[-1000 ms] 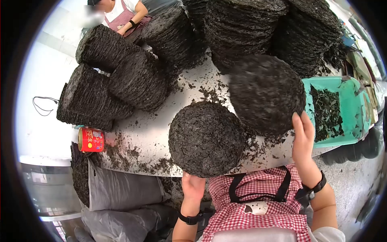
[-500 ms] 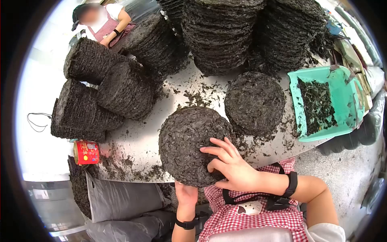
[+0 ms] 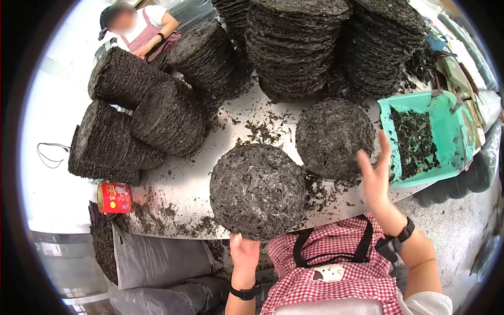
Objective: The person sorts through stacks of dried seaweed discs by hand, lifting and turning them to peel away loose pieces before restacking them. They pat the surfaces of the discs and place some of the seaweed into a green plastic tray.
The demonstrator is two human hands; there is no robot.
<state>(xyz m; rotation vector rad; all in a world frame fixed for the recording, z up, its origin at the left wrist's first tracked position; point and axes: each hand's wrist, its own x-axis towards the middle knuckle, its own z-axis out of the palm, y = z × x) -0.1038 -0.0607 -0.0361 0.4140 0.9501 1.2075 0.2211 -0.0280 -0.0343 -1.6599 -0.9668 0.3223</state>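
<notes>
A round, dark dried seaweed cake [image 3: 257, 189] with a rough, shiny surface sits over the near edge of the white table. At its near rim is my left hand [image 3: 245, 254], thumb showing at the edge and fingers hidden underneath, holding it. My right hand [image 3: 377, 176] is off the cake, raised with fingers spread and nothing in them. It hovers between a second round seaweed stack [image 3: 335, 139] and the green plastic basket [image 3: 387, 142], whose bottom carries loose seaweed scraps [image 3: 412, 134].
Tall seaweed stacks [image 3: 296, 50] stand along the back, with tipped stacks [image 3: 170, 118] at left. A red can [image 3: 113, 198] sits at the left edge. Seaweed crumbs litter the white table [image 3: 184, 181]. A co-worker [image 3: 149, 31] is at the far left; grey bags [image 3: 163, 257] lie below.
My right hand has lifted off the seaweed cake and moved right toward the green basket, its fingers spreading. The left hand stays at the cake's near rim. The view has shifted slightly.
</notes>
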